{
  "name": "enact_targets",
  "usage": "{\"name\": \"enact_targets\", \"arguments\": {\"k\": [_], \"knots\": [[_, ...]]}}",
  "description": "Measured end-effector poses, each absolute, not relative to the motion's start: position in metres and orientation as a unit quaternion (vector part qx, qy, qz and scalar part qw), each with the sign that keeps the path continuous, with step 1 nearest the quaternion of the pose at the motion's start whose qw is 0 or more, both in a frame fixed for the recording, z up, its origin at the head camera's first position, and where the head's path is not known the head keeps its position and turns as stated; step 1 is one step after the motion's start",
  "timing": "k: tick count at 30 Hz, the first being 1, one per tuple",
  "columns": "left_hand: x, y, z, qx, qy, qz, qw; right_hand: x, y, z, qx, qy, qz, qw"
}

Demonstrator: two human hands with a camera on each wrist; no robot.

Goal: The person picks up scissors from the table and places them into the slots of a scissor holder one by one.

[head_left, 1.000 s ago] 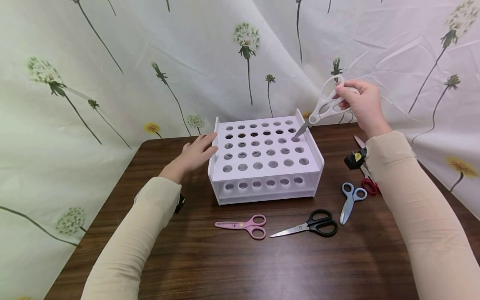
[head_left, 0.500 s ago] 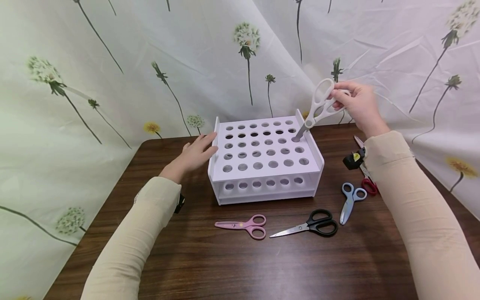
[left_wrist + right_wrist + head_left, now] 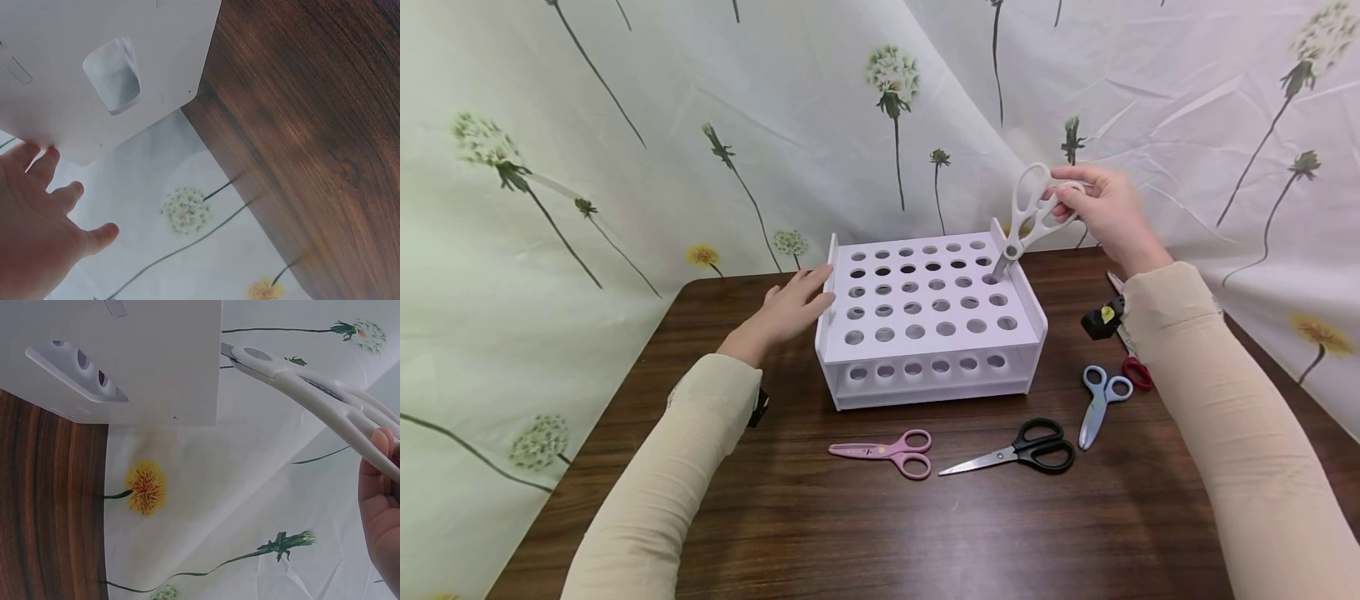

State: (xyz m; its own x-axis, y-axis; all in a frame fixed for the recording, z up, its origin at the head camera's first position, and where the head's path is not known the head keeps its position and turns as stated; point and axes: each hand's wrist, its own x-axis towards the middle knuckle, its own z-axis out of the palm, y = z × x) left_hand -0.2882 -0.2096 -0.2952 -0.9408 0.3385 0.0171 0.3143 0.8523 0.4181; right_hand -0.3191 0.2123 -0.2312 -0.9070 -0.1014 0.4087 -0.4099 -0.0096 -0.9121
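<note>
White-handled scissors (image 3: pixel 1027 218) stand tilted at the right edge of a white rack (image 3: pixel 895 350) full of round holes. Their blade tips are down in a hole of the right-hand column, third row from the back. My right hand (image 3: pixel 1108 208) pinches one handle loop between thumb and fingers; in the right wrist view the scissors (image 3: pixel 312 394) run from the hand (image 3: pixel 382 519) towards the rack's side wall (image 3: pixel 156 356). My left hand (image 3: pixel 786 310) rests its fingertips against the rack's left wall, fingers extended. The left wrist view shows that hand (image 3: pixel 37 231) touching the wall's edge.
On the brown table (image 3: pixel 760 525), in front of the rack, lie pink scissors (image 3: pixel 891 451) and black-handled scissors (image 3: pixel 1018 450). Blue scissors (image 3: pixel 1101 400) lie to the right, with red-handled scissors (image 3: pixel 1137 371) partly hidden by the right arm. A flower-print curtain (image 3: pixel 820 125) hangs behind.
My right hand has moved left and slightly down. The white scissors have become more upright and their blades have sunk deeper into the hole. My left hand has stayed in place.
</note>
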Motion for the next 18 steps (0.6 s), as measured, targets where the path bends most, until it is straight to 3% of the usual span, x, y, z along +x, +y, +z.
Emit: {"name": "enact_targets", "arguments": {"k": [18], "knots": [[-0.289,-0.21,-0.295,0.167,0.963,0.209,0.032,-0.324,0.196,-0.235,0.156,-0.761,0.615,0.132]]}}
